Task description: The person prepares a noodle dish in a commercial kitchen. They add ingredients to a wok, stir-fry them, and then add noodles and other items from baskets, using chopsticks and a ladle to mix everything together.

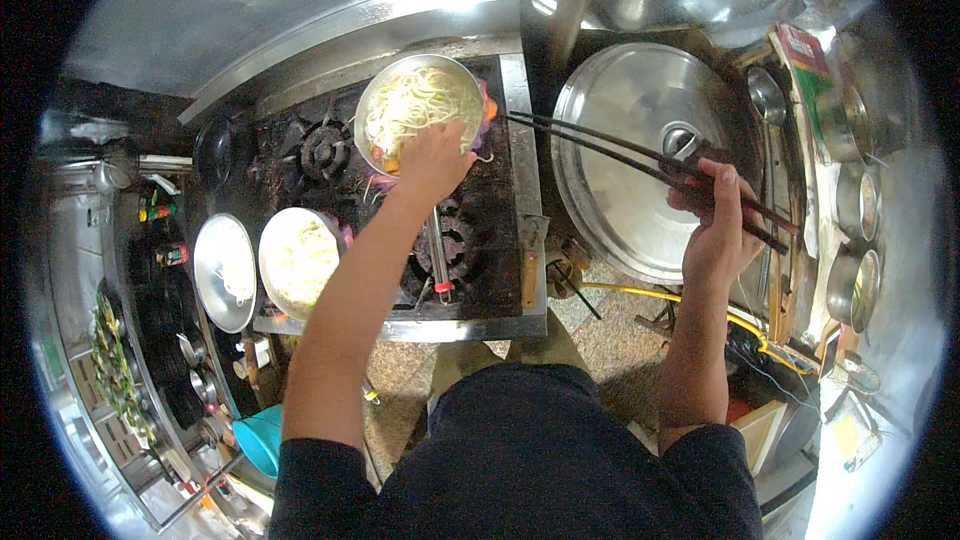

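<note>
Noodles (416, 101) fill a round metal pan (472, 82) on the back right burner, with flames at its edge. My left hand (441, 159) reaches over the pan's near rim; its fingertips are at the noodles, and whether they grip any is hidden. A few orange pieces show by the rim. The pan's handle (436, 244) points towards me. In my right hand (716, 221) is a pair of long dark chopsticks (600, 140), held over a large metal lid (622, 199). Their tips point left, apart from the pan.
A second pan of noodles (296, 262) stands at the stove's front left, flame beside it. Left of it is a metal bowl (225, 240) with pale food. A wooden-handled blade (529, 270) lies on the stove's right edge. A yellow hose (637, 289) runs below the lid.
</note>
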Demonstrator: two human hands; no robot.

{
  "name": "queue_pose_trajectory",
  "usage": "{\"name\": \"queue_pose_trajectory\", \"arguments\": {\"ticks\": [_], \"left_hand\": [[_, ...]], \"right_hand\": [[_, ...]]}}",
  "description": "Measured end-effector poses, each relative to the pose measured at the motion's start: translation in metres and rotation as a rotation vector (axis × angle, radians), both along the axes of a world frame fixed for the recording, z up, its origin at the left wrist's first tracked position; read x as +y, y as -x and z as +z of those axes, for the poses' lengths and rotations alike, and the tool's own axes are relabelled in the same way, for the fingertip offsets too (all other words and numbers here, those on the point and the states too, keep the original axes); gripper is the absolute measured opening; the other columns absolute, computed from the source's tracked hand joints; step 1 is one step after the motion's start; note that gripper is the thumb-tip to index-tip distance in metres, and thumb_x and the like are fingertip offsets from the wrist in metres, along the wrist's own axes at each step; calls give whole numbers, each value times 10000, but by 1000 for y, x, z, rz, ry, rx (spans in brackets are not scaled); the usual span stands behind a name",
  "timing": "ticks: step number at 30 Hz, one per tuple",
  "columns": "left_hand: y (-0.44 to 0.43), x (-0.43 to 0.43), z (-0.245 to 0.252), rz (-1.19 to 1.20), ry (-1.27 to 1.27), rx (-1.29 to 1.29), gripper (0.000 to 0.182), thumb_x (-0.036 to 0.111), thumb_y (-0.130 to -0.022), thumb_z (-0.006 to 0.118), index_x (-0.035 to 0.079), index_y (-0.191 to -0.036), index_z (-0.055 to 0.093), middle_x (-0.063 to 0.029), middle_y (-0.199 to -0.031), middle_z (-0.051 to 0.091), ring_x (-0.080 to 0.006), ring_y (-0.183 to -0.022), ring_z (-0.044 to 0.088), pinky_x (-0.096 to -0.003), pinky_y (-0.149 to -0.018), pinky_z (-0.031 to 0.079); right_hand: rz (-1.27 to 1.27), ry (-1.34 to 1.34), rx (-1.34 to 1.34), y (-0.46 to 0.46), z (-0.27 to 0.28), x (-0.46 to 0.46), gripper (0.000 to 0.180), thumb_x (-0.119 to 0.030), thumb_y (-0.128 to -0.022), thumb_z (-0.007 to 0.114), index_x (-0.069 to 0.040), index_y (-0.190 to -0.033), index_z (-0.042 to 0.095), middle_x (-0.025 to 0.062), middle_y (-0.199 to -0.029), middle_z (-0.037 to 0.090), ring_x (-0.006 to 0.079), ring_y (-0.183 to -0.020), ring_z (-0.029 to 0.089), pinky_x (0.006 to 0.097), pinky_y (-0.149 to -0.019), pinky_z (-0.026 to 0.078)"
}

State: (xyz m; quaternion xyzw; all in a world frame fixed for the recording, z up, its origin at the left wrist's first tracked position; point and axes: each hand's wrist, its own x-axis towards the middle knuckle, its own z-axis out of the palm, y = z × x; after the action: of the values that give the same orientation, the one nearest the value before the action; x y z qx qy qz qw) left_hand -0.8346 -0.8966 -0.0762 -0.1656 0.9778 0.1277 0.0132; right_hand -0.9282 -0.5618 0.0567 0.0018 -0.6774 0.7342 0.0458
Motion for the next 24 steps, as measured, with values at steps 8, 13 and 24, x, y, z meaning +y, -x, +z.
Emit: {"name": "queue_pose_trajectory", "arguments": {"ticks": [8, 13, 24], "left_hand": [[8, -10, 51, 209, -447, 136, 156, 164, -908, 699, 48, -996, 755, -129, -946, 760, -241, -871, 733, -359, -786, 566], [8, -72, 106, 279, -599, 259, 187, 129, -904, 731, 47, -1069, 759, -102, -996, 775, -168, -868, 732, -318, -786, 569], [-158, 67, 98, 6, -568, 101, 219, 171, -969, 663, 66, -1156, 709, -139, -996, 701, -281, -883, 697, -387, -780, 563]], "right_hand": [[-113, 57, 17, -6, -15, 60, 361, -271, -1041, 604, 76, -1063, 703, 180, -959, 723, 224, -740, 711, 386, -609, 655], [57, 170, -53, -4, -2, 36, 395, -302, -1046, 585, 71, -1135, 681, 186, -957, 731, 272, -757, 741, 376, -600, 629], [522, 126, 25, -11, -61, -144, 198, -164, -960, 738, -20, -1095, 758, 57, -1049, 728, 112, -885, 657, 256, -778, 529]]}}
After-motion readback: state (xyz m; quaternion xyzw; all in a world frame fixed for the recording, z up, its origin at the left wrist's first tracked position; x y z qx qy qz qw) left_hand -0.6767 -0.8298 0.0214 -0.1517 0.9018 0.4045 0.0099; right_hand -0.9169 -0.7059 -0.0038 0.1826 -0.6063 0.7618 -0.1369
